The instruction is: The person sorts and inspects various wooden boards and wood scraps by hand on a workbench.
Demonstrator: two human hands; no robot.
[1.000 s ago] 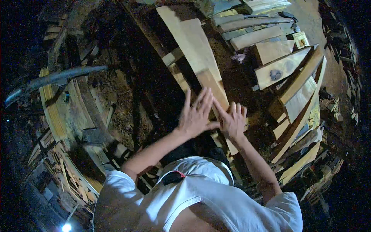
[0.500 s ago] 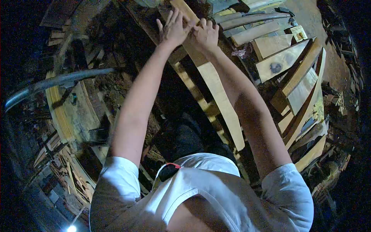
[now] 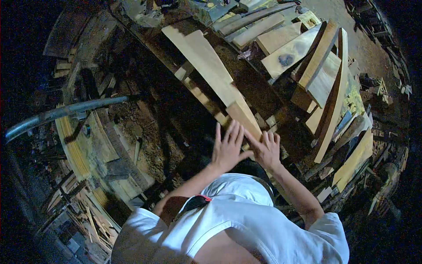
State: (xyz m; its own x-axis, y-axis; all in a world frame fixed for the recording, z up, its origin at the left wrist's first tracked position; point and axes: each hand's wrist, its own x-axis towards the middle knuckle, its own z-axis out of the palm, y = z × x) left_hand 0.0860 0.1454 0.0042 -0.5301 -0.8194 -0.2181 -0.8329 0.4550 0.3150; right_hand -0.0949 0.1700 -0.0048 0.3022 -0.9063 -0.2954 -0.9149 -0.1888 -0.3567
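A long pale board [image 3: 211, 70] with stepped edges runs slantwise from the upper middle toward my body. On its near end lies a shorter wooden piece [image 3: 241, 115], light brown and straight-edged. My left hand [image 3: 227, 148] is open, fingers stretched out and apart, with its fingertips at the left side of the short piece's near end. My right hand [image 3: 267, 152] is closed on the near end of that short piece, its thumb along the top and its fingers bent at the right edge. The two thumbs are close together.
Several cut planks [image 3: 290, 53] are piled at the upper right, one with a dark knot. A dark rail [image 3: 268, 83] runs alongside. At the left, a curved metal bar [image 3: 66, 112] sticks out above stacked boards [image 3: 72, 149]. Wood scraps [image 3: 90, 215] lie lower left.
Both hands have come from the board's far end to its near end, close to my body. The short wooden piece has moved with them, and the far end is now uncovered.
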